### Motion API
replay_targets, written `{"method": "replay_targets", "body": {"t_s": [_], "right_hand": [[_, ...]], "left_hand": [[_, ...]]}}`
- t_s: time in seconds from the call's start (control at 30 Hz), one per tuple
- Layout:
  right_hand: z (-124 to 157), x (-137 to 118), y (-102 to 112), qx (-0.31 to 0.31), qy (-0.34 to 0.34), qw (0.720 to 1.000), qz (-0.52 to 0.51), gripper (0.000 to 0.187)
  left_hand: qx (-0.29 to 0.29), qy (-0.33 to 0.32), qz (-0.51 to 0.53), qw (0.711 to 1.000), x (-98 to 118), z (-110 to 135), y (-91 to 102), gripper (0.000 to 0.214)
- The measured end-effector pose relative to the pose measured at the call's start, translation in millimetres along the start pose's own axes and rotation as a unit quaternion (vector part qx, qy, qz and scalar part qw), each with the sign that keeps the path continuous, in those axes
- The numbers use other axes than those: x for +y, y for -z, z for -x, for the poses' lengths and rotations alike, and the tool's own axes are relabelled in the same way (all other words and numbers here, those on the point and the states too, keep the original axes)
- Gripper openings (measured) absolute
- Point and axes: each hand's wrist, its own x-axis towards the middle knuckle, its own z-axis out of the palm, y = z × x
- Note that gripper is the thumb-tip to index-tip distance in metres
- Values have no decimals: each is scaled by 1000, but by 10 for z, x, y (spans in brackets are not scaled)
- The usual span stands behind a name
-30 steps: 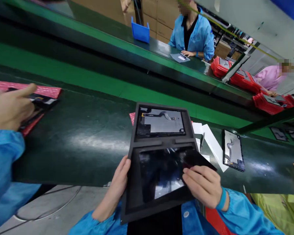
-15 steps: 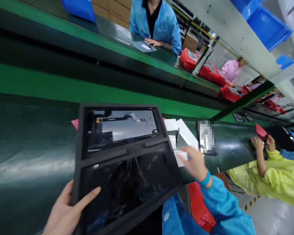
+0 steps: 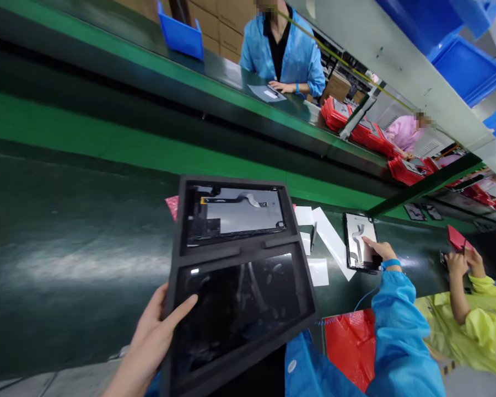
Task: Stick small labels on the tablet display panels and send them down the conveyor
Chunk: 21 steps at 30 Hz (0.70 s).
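Observation:
My left hand [image 3: 159, 325] grips the left edge of a black foam tray [image 3: 242, 251], its thumb over the rim. The tray is tilted above the bench and has two compartments. In the upper one lies a display panel [image 3: 248, 212], grey back up, with a flat ribbon cable on it. The lower one holds a glossy black screen [image 3: 240, 311] with reflections. To the right, my right hand [image 3: 380, 251] reaches over another display panel [image 3: 359, 237] lying on the bench. Its fingers are stretched out and touch the panel near its ribbon cable.
White sheets [image 3: 333, 242] and a thin dark tool [image 3: 313, 237] lie between tray and panel. Pink bubble wrap [image 3: 172, 207] shows behind the tray. Below the bench edge is a red bag [image 3: 351, 344]. A co-worker in yellow [image 3: 485, 314] works at right; another in blue sits opposite.
My right hand has moved right, from beside the tray to the panel on the bench. The view has shifted, and the tray stays in my left hand.

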Motion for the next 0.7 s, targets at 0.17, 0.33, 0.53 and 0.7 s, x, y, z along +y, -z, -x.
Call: {"method": "replay_targets", "body": {"t_s": [0.17,0.33,0.53,0.7], "right_hand": [[-144,-175,269,129,-12,991,-21,30],[176,-577,405,137,107,979,-103,47],[1602,-1398,-57,-219,464,833,-208,27],[2207,-1822,-635,-352,583,716,-155,25]], "left_hand": [[-29,-34,22,999,-109,-62,22,80],[-41,-47,34,997,-158,-120,37,84],[-48,-28,53,997,-128,-131,51,88],[-58,-39,21,997,-28,-128,71,86]]}}
